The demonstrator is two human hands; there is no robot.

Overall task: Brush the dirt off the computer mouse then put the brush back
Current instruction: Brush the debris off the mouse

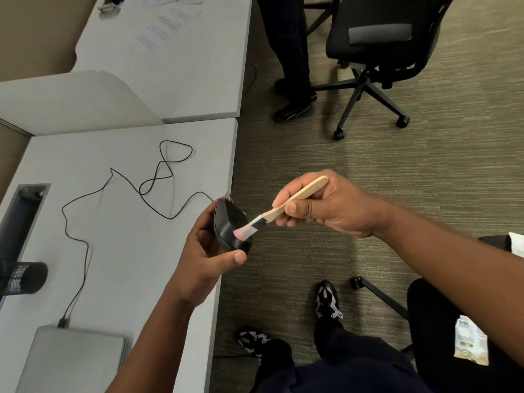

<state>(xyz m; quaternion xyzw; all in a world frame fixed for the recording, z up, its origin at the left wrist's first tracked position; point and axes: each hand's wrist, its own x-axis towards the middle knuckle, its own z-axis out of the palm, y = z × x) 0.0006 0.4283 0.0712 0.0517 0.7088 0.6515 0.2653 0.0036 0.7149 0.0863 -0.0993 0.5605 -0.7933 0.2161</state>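
My left hand (205, 255) holds a black computer mouse (228, 221) tilted on its side, just past the right edge of the grey desk (127, 251). A thin black cable (119, 180) runs from the mouse in loops across the desk to a grey laptop (71, 361). My right hand (320, 205) grips the pale wooden handle of a small brush (283, 207). The brush's light bristles touch the lower side of the mouse.
A black mesh cup (25, 277) lies at the desk's left edge beside a cable slot (24, 211). Another person's legs (289, 52) and a black office chair (377, 52) stand on the carpet behind. My own feet and a chair base are below.
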